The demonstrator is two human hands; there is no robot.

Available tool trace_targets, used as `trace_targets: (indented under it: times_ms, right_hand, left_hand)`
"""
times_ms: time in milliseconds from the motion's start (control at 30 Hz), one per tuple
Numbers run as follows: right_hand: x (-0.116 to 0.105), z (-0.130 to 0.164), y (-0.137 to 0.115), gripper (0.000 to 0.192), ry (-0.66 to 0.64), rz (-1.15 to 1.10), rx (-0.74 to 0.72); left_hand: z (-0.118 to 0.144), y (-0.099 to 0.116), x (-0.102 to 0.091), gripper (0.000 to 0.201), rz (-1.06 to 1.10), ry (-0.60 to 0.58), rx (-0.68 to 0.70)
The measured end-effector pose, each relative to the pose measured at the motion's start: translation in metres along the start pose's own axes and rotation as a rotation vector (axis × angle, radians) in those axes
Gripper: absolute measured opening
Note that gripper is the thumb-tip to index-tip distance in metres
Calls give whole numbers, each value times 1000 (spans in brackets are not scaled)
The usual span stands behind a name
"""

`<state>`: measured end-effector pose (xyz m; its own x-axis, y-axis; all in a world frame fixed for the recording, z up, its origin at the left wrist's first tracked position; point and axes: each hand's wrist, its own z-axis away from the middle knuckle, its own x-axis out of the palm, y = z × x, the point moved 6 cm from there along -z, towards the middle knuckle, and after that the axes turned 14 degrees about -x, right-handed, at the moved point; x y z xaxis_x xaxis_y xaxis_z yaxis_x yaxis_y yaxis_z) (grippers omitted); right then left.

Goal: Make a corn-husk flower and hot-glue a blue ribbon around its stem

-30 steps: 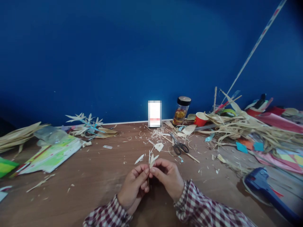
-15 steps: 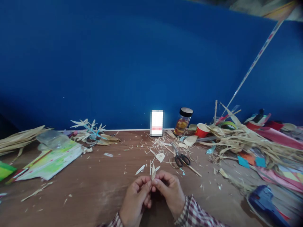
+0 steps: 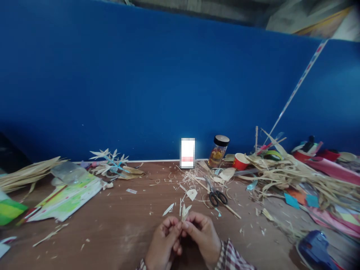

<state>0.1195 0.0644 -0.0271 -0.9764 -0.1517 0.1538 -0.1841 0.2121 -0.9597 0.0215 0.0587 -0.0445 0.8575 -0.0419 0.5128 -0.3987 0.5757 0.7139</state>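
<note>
Between my two hands, low in the middle of the view, a small bunch of pale dried-leaf pieces point(image 3: 185, 212) stands upright with its pointed tips spread. My left hand point(image 3: 166, 238) pinches its base between thumb and finger. From the other side my right hand point(image 3: 203, 233) is closed on the same base, fingertips nearly meeting the left ones. The lower end is hidden by my fingers. Just beyond lie a loose pale leaf piece point(image 3: 168, 209) and a broader cut piece point(image 3: 192, 194). Black-handled scissors point(image 3: 217, 198) rest to the right of them.
Shavings litter the brown table point(image 3: 112, 221). A lidded jar point(image 3: 218, 152) and a red paper cup point(image 3: 240, 162) stand at the back. Dried husk strips point(image 3: 284, 170) heap at right, above a blue glue gun point(image 3: 314, 247). Left are a leafy blue-stemmed spray point(image 3: 112, 161) and a painted sheet point(image 3: 70, 197).
The view has tilted up a little, so everything sits lower in the picture. Both hands keep their pinch on the leaf bunch, whose tips look slightly more spread.
</note>
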Motion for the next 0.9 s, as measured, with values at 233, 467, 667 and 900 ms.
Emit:
trace_targets:
  times_ms: [233, 467, 667, 900]
  right_hand:
    - [0, 0, 1, 23, 18, -73, 9]
    - [5, 4, -2, 27, -3, -149, 37]
    - [2, 1, 1, 26, 30, -172, 36]
    - [-2, -1, 8, 27, 25, -220, 59]
  left_hand:
    - [1, -3, 3, 32, 32, -63, -16]
    - [0, -3, 3, 30, -6, -132, -28]
    - [-1, -1, 1, 27, -24, -80, 19]
    - [3, 3, -3, 37, -49, 53, 62]
